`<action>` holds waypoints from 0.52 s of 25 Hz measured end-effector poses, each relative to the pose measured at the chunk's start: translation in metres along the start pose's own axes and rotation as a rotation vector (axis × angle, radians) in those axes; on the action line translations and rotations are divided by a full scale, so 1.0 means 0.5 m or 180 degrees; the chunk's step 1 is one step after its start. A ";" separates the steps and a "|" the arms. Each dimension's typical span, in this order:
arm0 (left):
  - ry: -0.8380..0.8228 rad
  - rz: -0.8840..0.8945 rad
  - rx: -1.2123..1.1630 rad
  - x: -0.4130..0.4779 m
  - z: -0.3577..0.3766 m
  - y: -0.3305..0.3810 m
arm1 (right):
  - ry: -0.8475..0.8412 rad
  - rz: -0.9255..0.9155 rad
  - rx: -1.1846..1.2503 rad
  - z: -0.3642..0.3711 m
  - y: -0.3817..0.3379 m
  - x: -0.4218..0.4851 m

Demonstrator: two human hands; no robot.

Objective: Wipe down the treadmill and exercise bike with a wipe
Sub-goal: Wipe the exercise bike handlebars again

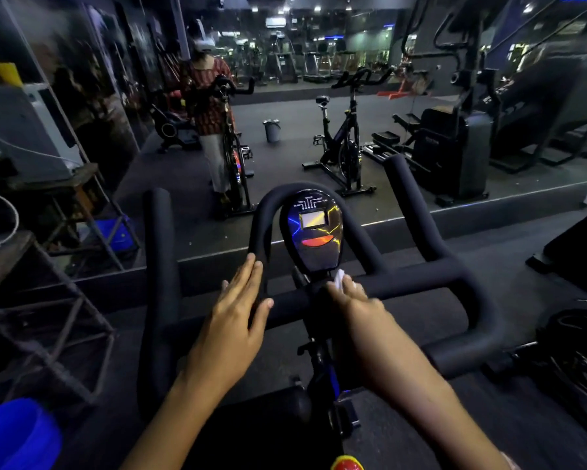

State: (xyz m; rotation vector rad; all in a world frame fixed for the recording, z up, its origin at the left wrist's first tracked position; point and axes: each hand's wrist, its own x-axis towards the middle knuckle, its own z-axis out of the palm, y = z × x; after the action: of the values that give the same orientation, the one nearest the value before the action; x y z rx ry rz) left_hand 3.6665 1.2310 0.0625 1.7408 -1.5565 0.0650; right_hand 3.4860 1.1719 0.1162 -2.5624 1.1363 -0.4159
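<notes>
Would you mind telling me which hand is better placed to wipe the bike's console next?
The right hand, I'd say: it holds the white wipe right at the foot of the console. The left hand lies flat on the handlebar and has no wipe.

I see matt foam-like padding on the handlebars (421, 283), a glossy plastic console (314, 232), and a soft white wipe (339, 278).

Left hand (238, 320) and right hand (356, 300): bare, as are both forearms down to the frame edge at 6 o'clock. Mirror reflection (212, 113) at 11 o'clock: white headset (204, 45), red patterned top (214, 83), light-coloured lower garment (217, 161).
</notes>
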 end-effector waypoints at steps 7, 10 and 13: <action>0.0406 -0.0327 -0.0169 -0.021 -0.044 -0.017 | 0.0580 -0.0981 0.0649 0.005 -0.154 0.143; 0.0512 -0.0366 -0.0357 -0.015 -0.050 -0.025 | 0.0891 -0.0859 -0.0085 0.073 -0.173 0.248; 0.0461 -0.0423 -0.0619 -0.004 -0.059 -0.034 | 0.0840 -0.0740 -0.0892 0.093 -0.157 0.271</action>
State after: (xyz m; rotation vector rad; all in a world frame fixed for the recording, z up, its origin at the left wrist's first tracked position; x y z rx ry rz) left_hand 3.6939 1.2484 0.0732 1.6435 -1.2955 -0.0256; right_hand 3.6432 1.1277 0.1230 -2.9698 1.0452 -0.7137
